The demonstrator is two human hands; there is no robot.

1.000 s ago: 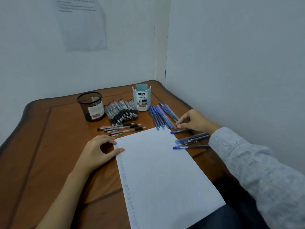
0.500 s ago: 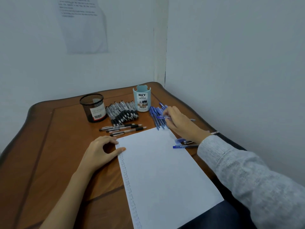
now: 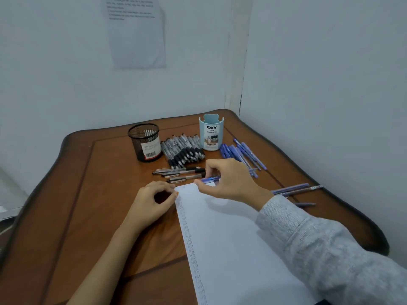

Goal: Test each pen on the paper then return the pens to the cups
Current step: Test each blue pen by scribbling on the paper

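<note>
Your wooden table (image 3: 88, 194) sits in a wall corner, its far and right edges close to the walls. The bare wood to your left is the widest free room. The paper (image 3: 231, 249) runs from your lap toward the middle, with rows of marks down its left margin.

Your right hand (image 3: 231, 181) hovers over the paper's far left corner, with thumb and fingers pinching a blue pen (image 3: 210, 179) held roughly level. Your left hand (image 3: 152, 205) rests on the wood, loosely curled and gripping nothing, a fingertip touching that same corner.

The black mesh cup (image 3: 146, 143) and the blue cup (image 3: 211, 135) stand upright at the far side. All pens in view lie outside them: a black heap (image 3: 182, 154) between the cups, a blue row (image 3: 242, 154) right of the blue cup, three black pens (image 3: 178, 172) beyond the paper, and a few blue pens (image 3: 295, 189) near the right edge.
</note>
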